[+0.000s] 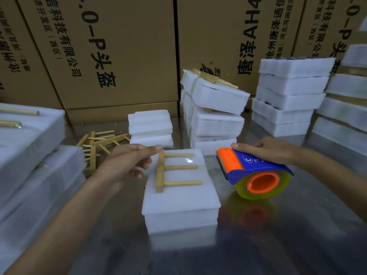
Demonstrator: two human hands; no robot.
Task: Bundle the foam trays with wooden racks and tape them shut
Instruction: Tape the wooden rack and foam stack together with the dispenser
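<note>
- Your left hand (127, 163) reached in from the near left, forearm slanting up toward the middle of the counter (258, 235), palm turned partly right.
- Its index finger and thumb were stretched out toward the far end of the wooden rack (172, 171), tips just beside the rack's spine; the other fingers (139, 173) curled loosely underneath, holding nothing. Whether the fingertip actually touched the rack could not be told.
- The wooden rack lay flat on top of the foam trays (180, 203), a white stack near the middle of the counter, its spine on the left and three pegs pointing right.
- Your right hand (264, 151) came in from the right, forearm angled down across the counter, fingers wrapped over the top of the tape dispenser (256, 173), gripping it.
- The tape dispenser sat just right of the foam trays, its orange end facing them, the tape roll low against the counter.
- Loose wooden racks (99, 145) lay heaped on the far left, beyond your left hand.
- Taped bundles (214, 108) and more foam stacks (288, 98) stood far right, before cardboard boxes (119, 52).
</note>
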